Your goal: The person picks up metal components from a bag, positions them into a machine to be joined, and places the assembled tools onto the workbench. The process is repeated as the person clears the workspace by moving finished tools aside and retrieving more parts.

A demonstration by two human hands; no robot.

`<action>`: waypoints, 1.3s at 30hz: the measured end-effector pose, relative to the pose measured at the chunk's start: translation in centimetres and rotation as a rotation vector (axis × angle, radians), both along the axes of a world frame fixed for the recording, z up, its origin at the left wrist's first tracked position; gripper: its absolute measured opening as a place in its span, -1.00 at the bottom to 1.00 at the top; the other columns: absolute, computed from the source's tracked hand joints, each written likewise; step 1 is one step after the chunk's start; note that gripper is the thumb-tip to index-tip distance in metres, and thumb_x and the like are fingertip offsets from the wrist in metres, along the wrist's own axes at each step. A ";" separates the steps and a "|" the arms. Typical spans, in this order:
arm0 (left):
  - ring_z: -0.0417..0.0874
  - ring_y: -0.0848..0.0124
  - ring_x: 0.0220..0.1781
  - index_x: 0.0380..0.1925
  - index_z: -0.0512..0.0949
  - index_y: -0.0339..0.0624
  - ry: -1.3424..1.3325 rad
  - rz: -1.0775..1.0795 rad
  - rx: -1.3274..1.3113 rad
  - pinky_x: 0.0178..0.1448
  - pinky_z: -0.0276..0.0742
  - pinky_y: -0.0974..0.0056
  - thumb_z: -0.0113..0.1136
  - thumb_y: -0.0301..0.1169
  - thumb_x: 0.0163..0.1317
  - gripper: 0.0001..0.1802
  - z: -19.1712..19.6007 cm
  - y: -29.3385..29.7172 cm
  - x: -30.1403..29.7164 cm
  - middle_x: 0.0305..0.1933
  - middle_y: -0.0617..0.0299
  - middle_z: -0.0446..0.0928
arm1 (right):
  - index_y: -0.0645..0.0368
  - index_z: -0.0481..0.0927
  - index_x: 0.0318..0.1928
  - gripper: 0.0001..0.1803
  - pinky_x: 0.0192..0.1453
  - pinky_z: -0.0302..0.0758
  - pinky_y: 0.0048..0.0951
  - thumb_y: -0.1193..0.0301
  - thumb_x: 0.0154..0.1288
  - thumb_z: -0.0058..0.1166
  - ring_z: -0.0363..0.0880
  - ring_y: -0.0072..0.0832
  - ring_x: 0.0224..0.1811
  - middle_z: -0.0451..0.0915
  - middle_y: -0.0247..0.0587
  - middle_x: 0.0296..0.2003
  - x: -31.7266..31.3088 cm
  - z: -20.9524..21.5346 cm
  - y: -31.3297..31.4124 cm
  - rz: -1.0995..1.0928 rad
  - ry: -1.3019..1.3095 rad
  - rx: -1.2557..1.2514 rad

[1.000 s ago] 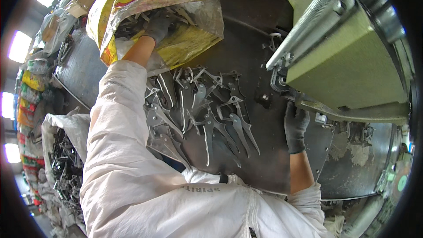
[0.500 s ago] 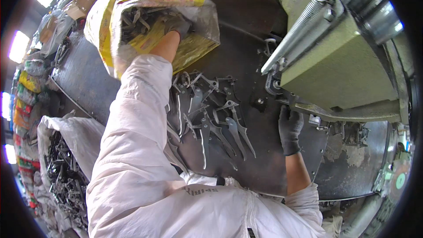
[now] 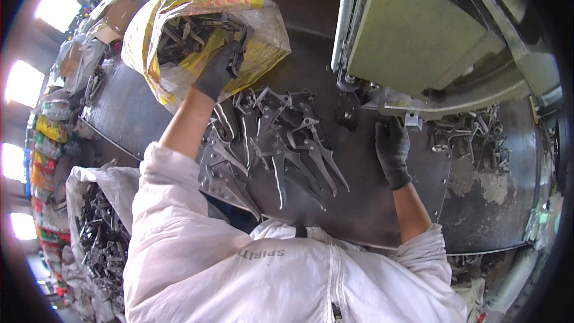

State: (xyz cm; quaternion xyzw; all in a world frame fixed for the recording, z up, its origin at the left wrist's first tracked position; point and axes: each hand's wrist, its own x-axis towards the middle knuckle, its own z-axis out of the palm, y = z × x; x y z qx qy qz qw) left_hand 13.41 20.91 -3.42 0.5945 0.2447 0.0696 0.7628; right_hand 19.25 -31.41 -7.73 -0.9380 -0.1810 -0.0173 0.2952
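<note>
My left hand [image 3: 218, 73], in a dark grey glove, is at the open mouth of a yellow and white plastic sack [image 3: 272, 42]. Its fingers are closed around a small dark metal part [image 3: 237, 54]. Deeper in the sack lie loose metal parts [image 3: 181, 34]. My right hand [image 3: 393, 154], gloved alike, is by the lower edge of a green machine [image 3: 418, 36], its fingers bent and together; anything in them is hidden. Between my hands, several metal locking pliers [image 3: 281, 164] or parts of them lie on the dark metal table [image 3: 359, 209], handles toward me.
A white sack [image 3: 113, 182] of dark metal parts stands at the lower left. More metal parts [image 3: 478, 137] are heaped on the table right of the machine. A coil spring [image 3: 345, 12] runs along the machine's left side. Cardboard boxes [image 3: 118, 15] stand at the far left.
My left hand has drawn back from inside the sack toward me, now with a dark metal part in it. The view has shifted; my right hand stays by the machine's lower edge.
</note>
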 end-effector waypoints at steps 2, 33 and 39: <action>0.56 0.53 -0.31 -0.18 0.69 -0.14 -0.048 0.033 0.034 -0.22 0.46 0.38 0.18 -0.26 0.41 -0.78 1.7 -3.2 -3.2 -0.23 0.29 0.66 | 0.17 0.56 0.19 -0.52 0.19 0.55 -0.08 0.23 0.35 0.23 0.57 0.07 0.06 0.58 0.10 0.11 -3.5 1.7 1.4 0.141 -0.084 0.029; 0.74 0.40 -0.24 0.02 0.64 -0.38 0.031 -0.252 -0.030 -0.08 0.65 0.33 0.17 -0.28 0.47 -0.65 5.2 -25.5 -9.2 -0.15 0.11 0.74 | 0.02 0.59 0.22 -0.46 0.25 0.57 -0.07 0.54 0.18 0.23 0.59 -0.10 0.22 0.51 -0.11 0.24 8.3 4.2 -21.7 0.224 -0.521 -0.669; 0.75 0.41 -0.17 0.03 0.64 -0.38 -0.016 -0.329 0.120 -0.04 0.64 0.33 0.15 -0.27 0.48 -0.64 3.4 -25.7 -8.6 -0.11 0.12 0.74 | 0.16 0.56 0.11 -0.56 0.20 0.57 -0.16 0.43 0.21 0.32 0.60 -0.07 0.18 0.59 -0.08 0.13 3.9 3.2 -13.6 0.265 -0.491 -0.285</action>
